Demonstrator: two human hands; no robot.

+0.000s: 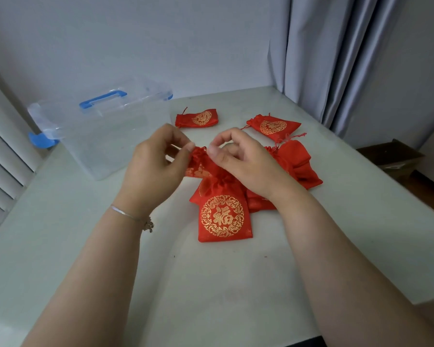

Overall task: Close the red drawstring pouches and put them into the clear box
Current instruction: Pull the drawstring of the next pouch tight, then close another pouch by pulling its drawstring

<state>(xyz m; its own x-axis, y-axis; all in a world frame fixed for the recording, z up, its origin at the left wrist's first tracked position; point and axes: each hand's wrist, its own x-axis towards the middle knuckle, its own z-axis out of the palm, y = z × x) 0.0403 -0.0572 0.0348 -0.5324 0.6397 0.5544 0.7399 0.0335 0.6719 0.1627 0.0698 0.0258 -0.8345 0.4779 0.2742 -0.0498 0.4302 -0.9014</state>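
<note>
both hands, left hand (158, 161) and right hand (241, 159), pinch the gathered mouth of a red pouch (221, 211), just right of the clear box (103, 131); pouch body on the table (85, 246).

Pale wall (135, 33), grey curtain (336, 58), white table (60, 246)

At least five red pouches (222, 211), one clear box (105, 136), two hands (156, 164)
</note>
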